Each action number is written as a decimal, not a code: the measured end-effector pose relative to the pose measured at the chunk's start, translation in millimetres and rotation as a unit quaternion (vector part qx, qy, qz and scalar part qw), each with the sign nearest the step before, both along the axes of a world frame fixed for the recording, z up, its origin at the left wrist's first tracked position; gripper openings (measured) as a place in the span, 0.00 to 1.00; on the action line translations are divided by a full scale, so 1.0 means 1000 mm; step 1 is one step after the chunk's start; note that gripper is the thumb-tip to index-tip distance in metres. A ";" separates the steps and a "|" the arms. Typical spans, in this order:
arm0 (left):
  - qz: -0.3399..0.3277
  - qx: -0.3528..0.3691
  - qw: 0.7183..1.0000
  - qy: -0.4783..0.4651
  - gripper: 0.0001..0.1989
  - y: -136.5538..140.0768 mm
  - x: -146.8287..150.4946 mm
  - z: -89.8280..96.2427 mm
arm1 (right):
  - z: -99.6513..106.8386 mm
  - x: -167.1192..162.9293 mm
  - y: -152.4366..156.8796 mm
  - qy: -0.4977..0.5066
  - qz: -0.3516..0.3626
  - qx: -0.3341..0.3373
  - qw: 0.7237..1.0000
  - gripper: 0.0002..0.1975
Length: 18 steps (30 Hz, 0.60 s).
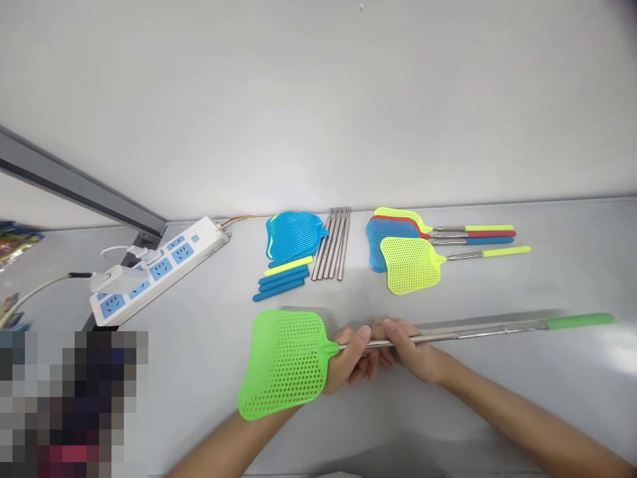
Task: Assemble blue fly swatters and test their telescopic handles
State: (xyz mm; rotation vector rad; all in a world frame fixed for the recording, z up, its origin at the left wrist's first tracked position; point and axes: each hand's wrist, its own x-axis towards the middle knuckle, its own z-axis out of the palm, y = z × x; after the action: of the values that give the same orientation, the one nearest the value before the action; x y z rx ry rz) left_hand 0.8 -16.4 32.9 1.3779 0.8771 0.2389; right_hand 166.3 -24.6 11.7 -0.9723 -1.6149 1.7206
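A green fly swatter (286, 362) with an extended metal telescopic rod and a green grip (580, 321) is held level above the table. Close to the swatter's head, my left hand (351, 358) is closed around the rod, thumb on top. Just to its right, my right hand (405, 345) also wraps the rod. Beyond my hands lie several fly swatters with short rods, among them a yellow one (413, 265) in front and a blue one (377, 245) partly under it.
Blue swatter heads (296, 236) are stacked at the back middle. Several metal rods (333, 245) lie beside them, with blue and yellow grip sleeves (281, 287) in front. A white power strip (159, 272) with plugged-in cables sits at the left, near a metal frame post (74, 186).
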 end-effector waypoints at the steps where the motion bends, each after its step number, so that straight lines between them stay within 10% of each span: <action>1: -0.001 0.016 1.000 0.013 0.30 0.000 -0.002 0.003 | -0.002 0.000 0.000 0.017 -0.011 -0.012 1.000 0.27; 18: 0.011 0.085 0.994 0.067 0.27 0.006 -0.007 0.018 | -0.010 -0.001 0.004 0.084 -0.076 -0.062 0.992 0.24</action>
State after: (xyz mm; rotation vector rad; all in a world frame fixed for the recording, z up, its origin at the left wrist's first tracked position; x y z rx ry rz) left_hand -5.9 -10.7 51.3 1.5574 1.0025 0.2442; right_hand 165.3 -21.0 1.6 -0.9545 -1.3068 1.7648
